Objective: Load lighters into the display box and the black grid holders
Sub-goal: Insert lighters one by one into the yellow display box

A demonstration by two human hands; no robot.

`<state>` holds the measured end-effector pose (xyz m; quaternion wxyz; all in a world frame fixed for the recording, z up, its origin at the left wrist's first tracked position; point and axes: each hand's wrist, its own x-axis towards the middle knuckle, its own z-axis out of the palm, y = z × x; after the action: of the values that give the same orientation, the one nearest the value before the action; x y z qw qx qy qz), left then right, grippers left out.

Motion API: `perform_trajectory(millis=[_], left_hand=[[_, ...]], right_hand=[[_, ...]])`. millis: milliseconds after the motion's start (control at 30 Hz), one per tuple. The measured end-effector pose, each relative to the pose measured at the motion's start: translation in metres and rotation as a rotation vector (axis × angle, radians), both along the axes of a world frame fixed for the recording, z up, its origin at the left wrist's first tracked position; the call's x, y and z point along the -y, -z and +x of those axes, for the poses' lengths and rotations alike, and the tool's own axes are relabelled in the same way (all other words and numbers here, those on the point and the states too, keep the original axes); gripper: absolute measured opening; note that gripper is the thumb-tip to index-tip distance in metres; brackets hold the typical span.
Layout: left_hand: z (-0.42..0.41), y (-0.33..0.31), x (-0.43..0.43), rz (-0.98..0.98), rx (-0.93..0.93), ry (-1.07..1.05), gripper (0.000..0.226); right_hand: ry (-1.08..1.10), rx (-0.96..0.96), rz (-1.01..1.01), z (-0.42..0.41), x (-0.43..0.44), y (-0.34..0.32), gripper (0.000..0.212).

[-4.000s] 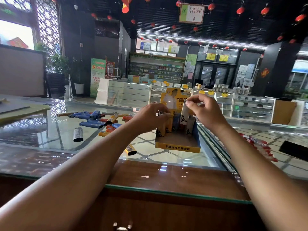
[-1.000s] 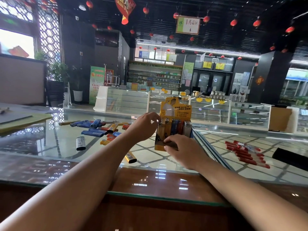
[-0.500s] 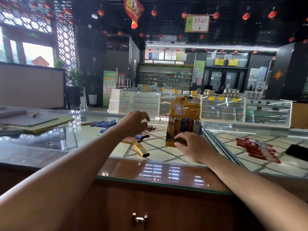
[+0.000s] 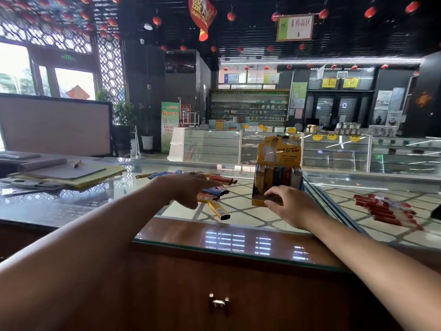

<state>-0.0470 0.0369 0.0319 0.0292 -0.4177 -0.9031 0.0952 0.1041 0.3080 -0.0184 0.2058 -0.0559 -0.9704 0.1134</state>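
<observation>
The left hand [image 4: 188, 191] is held palm down over the loose lighters [image 4: 212, 193] lying at 9 o'clock from the display box [image 4: 279, 154]. Its fingers are stretched out and slack, and through the blur it cannot be told whether a lighter is touched. The right hand [image 4: 290, 207] is curled round the low front wall of the box at its 6 o'clock side, which is gripped between thumb and fingertips. The box is stood upright, with a row of lighters [image 4: 278, 174] held on end beneath its yellow header card.

A dim shop is seen behind. Red lanterns [image 4: 323, 13] are hung from the dark ceiling, and glass cabinets [image 4: 212, 145] are ranged at 12 o'clock. Everything is borne on a glass counter [image 4: 238, 220] edged in wood. A stack of papers [image 4: 71, 175] is laid far out at 9 o'clock, a cluster of red lighters [image 4: 381, 209] at 3 o'clock, and one yellow lighter [image 4: 218, 210] at 8 o'clock, near the left thumb. A small metal drawer handle [image 4: 218, 303] is fixed below.
</observation>
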Motion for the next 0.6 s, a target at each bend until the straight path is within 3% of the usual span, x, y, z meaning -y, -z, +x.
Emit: perform_trajectory(millis=[300, 600], left_hand=[[-0.004, -0.006, -0.013, -0.05, -0.005, -0.02, 0.083], [-0.004, -0.012, -0.023, -0.095, 0.013, -0.041, 0.085]], right_hand=[[-0.004, -0.011, 0.004, 0.002, 0.001, -0.001, 0.036], [-0.003, 0.0, 0.003, 0.0, 0.0, 0.0, 0.037]])
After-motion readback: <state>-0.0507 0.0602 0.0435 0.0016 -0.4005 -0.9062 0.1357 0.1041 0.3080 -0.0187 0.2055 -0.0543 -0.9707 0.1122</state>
